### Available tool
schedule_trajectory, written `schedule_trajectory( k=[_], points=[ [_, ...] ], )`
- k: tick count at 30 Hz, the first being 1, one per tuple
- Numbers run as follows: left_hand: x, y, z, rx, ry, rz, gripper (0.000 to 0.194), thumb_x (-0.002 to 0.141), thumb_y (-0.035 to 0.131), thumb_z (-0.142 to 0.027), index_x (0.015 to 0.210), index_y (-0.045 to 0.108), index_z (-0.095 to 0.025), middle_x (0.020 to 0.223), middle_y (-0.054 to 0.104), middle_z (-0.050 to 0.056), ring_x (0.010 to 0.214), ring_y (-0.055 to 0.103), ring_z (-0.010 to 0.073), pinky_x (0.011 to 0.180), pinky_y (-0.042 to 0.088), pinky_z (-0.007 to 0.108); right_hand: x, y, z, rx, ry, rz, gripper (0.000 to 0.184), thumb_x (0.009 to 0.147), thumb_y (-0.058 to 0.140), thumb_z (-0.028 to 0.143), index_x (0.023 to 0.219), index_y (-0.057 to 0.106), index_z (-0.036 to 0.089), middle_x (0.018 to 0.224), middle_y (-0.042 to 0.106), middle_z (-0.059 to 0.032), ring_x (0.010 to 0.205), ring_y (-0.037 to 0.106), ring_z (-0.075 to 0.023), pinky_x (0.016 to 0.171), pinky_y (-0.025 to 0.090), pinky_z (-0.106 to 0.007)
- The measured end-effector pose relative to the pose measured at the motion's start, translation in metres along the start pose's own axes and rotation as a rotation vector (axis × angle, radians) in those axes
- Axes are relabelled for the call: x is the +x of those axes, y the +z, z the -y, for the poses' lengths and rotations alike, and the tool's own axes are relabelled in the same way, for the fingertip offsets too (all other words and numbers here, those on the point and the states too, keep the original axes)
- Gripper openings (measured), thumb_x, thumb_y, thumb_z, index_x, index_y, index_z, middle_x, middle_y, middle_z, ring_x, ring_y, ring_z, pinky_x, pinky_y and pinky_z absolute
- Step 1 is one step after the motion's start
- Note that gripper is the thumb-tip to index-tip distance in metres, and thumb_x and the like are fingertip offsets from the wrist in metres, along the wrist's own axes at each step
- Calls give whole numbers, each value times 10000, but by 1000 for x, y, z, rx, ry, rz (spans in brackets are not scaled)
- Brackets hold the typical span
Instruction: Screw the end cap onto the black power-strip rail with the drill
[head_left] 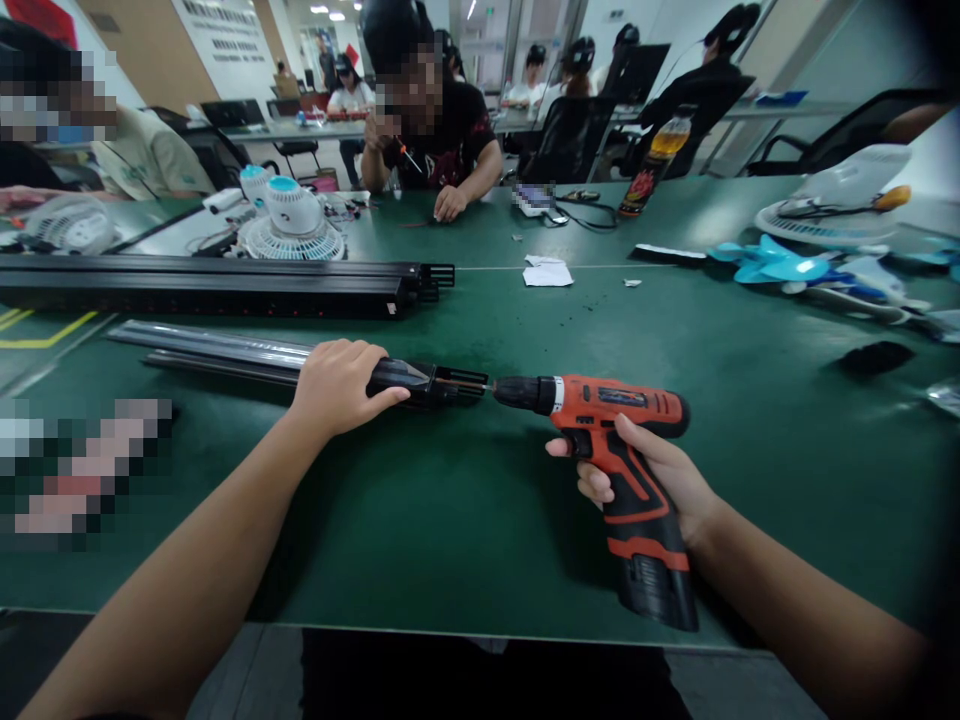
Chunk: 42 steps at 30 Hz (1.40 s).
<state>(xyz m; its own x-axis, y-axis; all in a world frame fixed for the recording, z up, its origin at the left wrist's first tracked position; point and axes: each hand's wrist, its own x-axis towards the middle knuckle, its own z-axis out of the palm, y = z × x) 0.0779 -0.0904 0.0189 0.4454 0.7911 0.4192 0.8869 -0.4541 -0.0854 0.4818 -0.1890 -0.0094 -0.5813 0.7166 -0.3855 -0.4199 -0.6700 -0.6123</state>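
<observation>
My right hand (667, 480) grips an orange and black cordless drill (622, 400) by its handle, with the index finger by the trigger. The drill points left, and its thin bit reaches the slotted end piece (461, 383) of a long dark bar (225, 342); whether the tip touches a screw there is too small to tell. Over that bar, close to its slotted end, lies my left hand (337, 385), fingers wrapped across the top and thumb along the near side. Shiny clear film seems to cover part of the bar. A second thin length runs just below it.
Several long black bars (300, 288) lie behind at left. Beyond them stand white fan parts (292, 220). Blue fan blades (780, 262) and a white fan housing (840, 200) are at right. Paper scraps (547, 271) and a drink bottle (656, 165) sit farther back. Opposite, a person holds a screwdriver (409, 155).
</observation>
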Motion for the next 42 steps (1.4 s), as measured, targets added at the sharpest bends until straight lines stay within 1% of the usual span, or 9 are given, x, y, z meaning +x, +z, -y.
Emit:
schedule_trajectory(
  k=[4,9,13,19,24,30,34,38,42],
  points=[
    [0,0,0,-8,2,0,754,925,367,-839,1075,726,-193,1008,754,144,929,673,349,868,481,492,0,2,0,-5,-5,-6,584,882,745,601,1158,758,87,680,684,-47,600,580,-111,538,477,-182],
    [0,0,0,-34,-5,-9,759,919,384,-840,1083,732,-185,1001,744,151,943,670,360,880,478,506,0,-2,0,-15,-17,9,572,904,722,607,1145,753,90,698,685,-53,610,584,-109,533,471,-179],
    [-1,1,0,-14,7,-27,769,925,359,-845,1078,724,-186,1003,741,147,935,663,352,879,479,502,1,-2,-1,-7,-15,22,570,899,733,603,1151,760,93,689,677,-49,608,577,-107,535,472,-176],
    [-1,1,-1,7,9,-35,771,925,357,-849,1091,714,-186,1008,724,146,937,644,345,868,479,494,1,5,1,-4,-26,46,521,887,761,577,1069,778,89,631,625,-27,591,554,-95,549,461,-161],
    [-1,0,-2,6,9,-49,772,926,351,-850,1084,710,-186,1028,717,151,940,633,346,857,476,494,1,5,1,-7,-28,25,540,892,746,588,1099,764,90,630,609,-22,589,544,-100,540,447,-169],
    [-1,1,0,-22,8,-51,747,921,377,-844,1083,711,-195,1005,714,146,937,626,345,868,477,501,2,6,2,-26,-30,7,504,867,769,594,1044,767,122,615,594,-15,580,524,-110,522,442,-184],
    [1,2,1,-34,5,-43,747,919,382,-844,1083,708,-192,1017,714,147,942,626,344,877,474,500,3,6,2,-35,-26,-9,516,856,774,606,1050,759,129,610,583,-7,576,522,-110,509,428,-185],
    [1,1,2,-44,19,-40,747,927,368,-834,1081,709,-187,1016,714,151,938,626,346,886,472,511,2,6,2,-45,-24,-18,512,855,772,609,1052,759,136,613,580,-7,581,519,-120,517,435,-202],
    [2,0,1,-61,31,-56,733,946,329,-810,1067,710,-195,981,714,138,915,625,335,892,466,511,2,6,2,-52,-33,-22,498,887,738,599,1059,745,132,619,568,-12,593,515,-125,545,446,-215]
  ],
)
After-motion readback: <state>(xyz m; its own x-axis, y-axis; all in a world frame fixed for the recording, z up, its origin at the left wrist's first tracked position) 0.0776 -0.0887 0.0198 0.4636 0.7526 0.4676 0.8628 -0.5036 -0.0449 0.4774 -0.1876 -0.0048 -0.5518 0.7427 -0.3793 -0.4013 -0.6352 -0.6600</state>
